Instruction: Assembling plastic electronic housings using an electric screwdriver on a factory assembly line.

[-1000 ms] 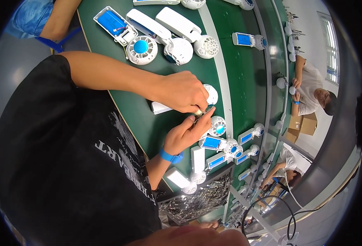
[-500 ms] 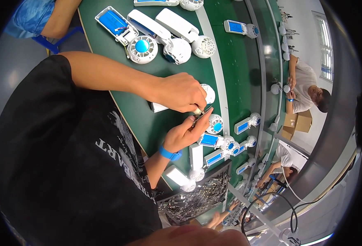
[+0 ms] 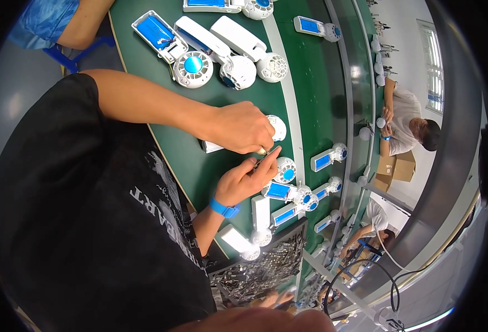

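Note:
My left hand (image 3: 244, 128) comes from the upper side with its fingertips pinched on a small pale bit, its kind unclear. Just below, my right hand (image 3: 246, 180), with a blue wristband (image 3: 224, 208), grips a small flat metal-looking piece (image 3: 264, 158) between thumb and fingers. Both hands meet at this piece, above the green tabletop. Beside my left hand, a white fan-like device (image 3: 277, 128) is partly hidden under the hand and forearm. Close to my right fingertips lies another round white fan head (image 3: 285, 170) with a blue centre.
Several white fan bodies (image 3: 192, 65) with blue inserts lie toward the top; more (image 3: 280, 191) cluster below my right hand. A dark tray (image 3: 266, 257) holds many small metallic pieces. A green belt carries fan bodies (image 3: 324, 160). Co-workers (image 3: 407, 119) sit across; a sleeved person (image 3: 45, 25) is upper left.
The view has shifted slightly. Fan bodies on the belt have moved a little toward the picture's top. Both hands stay together at the small piece, with only slight finger movement.

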Action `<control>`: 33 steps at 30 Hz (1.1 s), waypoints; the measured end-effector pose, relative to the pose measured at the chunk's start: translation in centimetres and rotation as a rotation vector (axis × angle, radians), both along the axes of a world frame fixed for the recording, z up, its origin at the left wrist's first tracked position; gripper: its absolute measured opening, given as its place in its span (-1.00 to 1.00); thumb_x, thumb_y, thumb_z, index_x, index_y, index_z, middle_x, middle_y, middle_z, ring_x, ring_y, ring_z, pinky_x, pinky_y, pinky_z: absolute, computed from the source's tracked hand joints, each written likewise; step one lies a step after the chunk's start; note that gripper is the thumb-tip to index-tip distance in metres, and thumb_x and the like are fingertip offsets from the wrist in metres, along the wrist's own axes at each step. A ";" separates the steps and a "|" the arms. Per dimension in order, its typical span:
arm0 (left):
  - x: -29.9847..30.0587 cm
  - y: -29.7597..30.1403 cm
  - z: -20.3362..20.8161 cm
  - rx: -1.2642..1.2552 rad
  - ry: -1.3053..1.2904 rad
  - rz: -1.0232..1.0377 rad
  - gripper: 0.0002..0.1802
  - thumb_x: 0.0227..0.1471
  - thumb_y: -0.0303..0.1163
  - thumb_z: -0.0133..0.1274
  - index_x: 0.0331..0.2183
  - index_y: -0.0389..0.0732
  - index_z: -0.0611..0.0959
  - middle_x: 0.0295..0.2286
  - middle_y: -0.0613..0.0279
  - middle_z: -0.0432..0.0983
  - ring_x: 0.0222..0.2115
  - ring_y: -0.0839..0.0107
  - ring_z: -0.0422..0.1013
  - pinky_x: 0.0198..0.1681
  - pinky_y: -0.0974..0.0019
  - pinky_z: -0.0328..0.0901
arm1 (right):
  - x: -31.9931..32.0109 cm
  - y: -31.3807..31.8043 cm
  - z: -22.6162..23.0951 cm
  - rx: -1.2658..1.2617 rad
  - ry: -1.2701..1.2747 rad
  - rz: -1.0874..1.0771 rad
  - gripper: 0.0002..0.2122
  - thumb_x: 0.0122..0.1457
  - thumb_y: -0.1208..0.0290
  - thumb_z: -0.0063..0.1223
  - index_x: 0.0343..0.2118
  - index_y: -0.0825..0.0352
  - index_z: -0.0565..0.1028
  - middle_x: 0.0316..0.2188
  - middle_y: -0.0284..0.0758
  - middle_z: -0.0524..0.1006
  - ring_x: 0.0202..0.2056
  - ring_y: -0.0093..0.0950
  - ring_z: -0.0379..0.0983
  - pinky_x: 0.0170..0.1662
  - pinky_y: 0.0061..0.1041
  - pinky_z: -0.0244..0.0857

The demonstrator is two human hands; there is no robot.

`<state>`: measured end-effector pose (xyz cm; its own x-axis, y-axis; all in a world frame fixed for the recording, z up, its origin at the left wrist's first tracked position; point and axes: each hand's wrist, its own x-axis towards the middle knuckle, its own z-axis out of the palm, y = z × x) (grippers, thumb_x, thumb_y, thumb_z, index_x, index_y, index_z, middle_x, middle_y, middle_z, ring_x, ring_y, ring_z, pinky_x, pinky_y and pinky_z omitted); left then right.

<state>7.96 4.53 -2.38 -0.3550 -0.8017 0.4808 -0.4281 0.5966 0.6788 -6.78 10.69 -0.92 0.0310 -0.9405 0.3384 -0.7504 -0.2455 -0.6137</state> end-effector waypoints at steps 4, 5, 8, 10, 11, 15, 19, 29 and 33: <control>0.0 0.0 0.3 -0.007 -0.057 -0.015 -0.97 -0.12 -0.41 0.16 -0.53 -0.06 0.69 -0.52 0.40 0.51 -0.49 0.33 0.50 -0.57 0.20 0.32 | -0.3 0.0 -0.2 0.008 0.005 0.031 -0.48 0.22 0.65 -0.17 0.29 0.40 0.31 -0.02 -0.08 0.40 -0.19 -0.30 0.38 -0.18 -0.40 0.29; 0.1 -0.1 0.4 -0.010 -0.064 -0.019 -0.97 -0.12 -0.41 0.16 -0.53 -0.06 0.69 -0.52 0.40 0.51 -0.49 0.33 0.50 -0.57 0.20 0.32 | -0.6 -0.2 -0.2 0.014 -0.002 0.058 -0.48 0.22 0.65 -0.17 0.29 0.40 0.31 -0.03 -0.08 0.40 -0.20 -0.32 0.38 -0.19 -0.41 0.29; 1.1 -0.4 1.0 0.019 -0.113 -0.018 -0.99 -0.12 -0.39 0.19 -0.52 -0.04 0.69 -0.51 0.43 0.52 -0.46 0.36 0.49 -0.56 0.18 0.33 | -1.5 -0.6 0.0 0.083 -0.038 0.134 -0.48 0.22 0.66 -0.16 0.29 0.40 0.30 -0.07 -0.11 0.42 -0.21 -0.36 0.38 -0.19 -0.42 0.29; 1.3 -0.3 1.4 0.061 -0.131 -0.012 -0.99 -0.12 -0.37 0.20 -0.52 -0.03 0.68 -0.51 0.44 0.52 -0.45 0.35 0.50 -0.55 0.18 0.34 | -2.3 -0.7 0.3 0.219 -0.086 0.231 -0.48 0.22 0.66 -0.14 0.29 0.41 0.31 -0.11 -0.15 0.43 -0.23 -0.41 0.39 -0.18 -0.44 0.29; 1.1 -0.3 1.7 0.111 -0.145 -0.014 -0.98 -0.12 -0.36 0.21 -0.51 -0.03 0.68 -0.51 0.45 0.52 -0.44 0.34 0.50 -0.54 0.17 0.34 | -2.9 -0.8 0.5 0.210 -0.105 0.230 -0.48 0.22 0.66 -0.14 0.29 0.41 0.31 -0.11 -0.15 0.43 -0.23 -0.41 0.39 -0.18 -0.44 0.29; -0.4 -1.5 2.3 0.049 -0.183 -0.094 -0.90 -0.13 -0.31 0.24 -0.47 -0.07 0.67 -0.49 0.38 0.54 -0.41 0.24 0.51 -0.47 0.14 0.37 | -4.6 -0.3 0.4 0.312 -0.201 0.230 -0.47 0.25 0.63 -0.12 0.32 0.42 0.25 -0.14 -0.20 0.45 -0.24 -0.45 0.40 -0.20 -0.48 0.31; -2.9 -7.1 2.0 -0.247 -0.180 -0.360 -0.75 -0.11 -0.19 0.26 -0.42 -0.15 0.66 -0.46 0.20 0.55 -0.38 0.07 0.50 -0.38 0.07 0.38 | -4.8 0.6 0.7 0.484 -0.574 0.159 -0.42 0.27 0.62 -0.13 0.37 0.44 0.11 -0.05 -0.17 0.45 -0.20 -0.42 0.45 -0.21 -0.50 0.36; -1.0 -23.3 6.6 0.093 -0.600 -0.798 -0.53 0.11 0.01 0.11 -0.36 -0.28 0.65 -0.46 -0.02 0.56 -0.44 0.09 0.50 -0.34 0.05 0.35 | -12.0 12.3 2.1 0.288 -0.593 0.080 -0.34 0.26 0.58 -0.08 0.41 0.40 0.00 0.14 -0.01 0.46 0.08 -0.27 0.49 0.00 -0.41 0.44; 9.0 -41.9 4.9 0.273 -0.476 0.037 -0.56 0.08 -0.27 0.16 -0.04 -0.30 0.64 -0.11 0.13 0.59 -0.10 0.29 0.49 0.03 0.22 0.35 | -16.5 19.1 1.0 0.218 -0.644 -0.309 -0.43 0.27 0.58 -0.07 0.36 0.41 0.17 0.02 -0.06 0.54 -0.07 -0.37 0.55 -0.10 -0.45 0.47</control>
<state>16.96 -37.37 2.52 -0.4513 -0.8911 0.0470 -0.7431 0.4045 0.5331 -23.29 29.75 0.12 -0.3870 -0.9221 0.0056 -0.2410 0.0953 -0.9658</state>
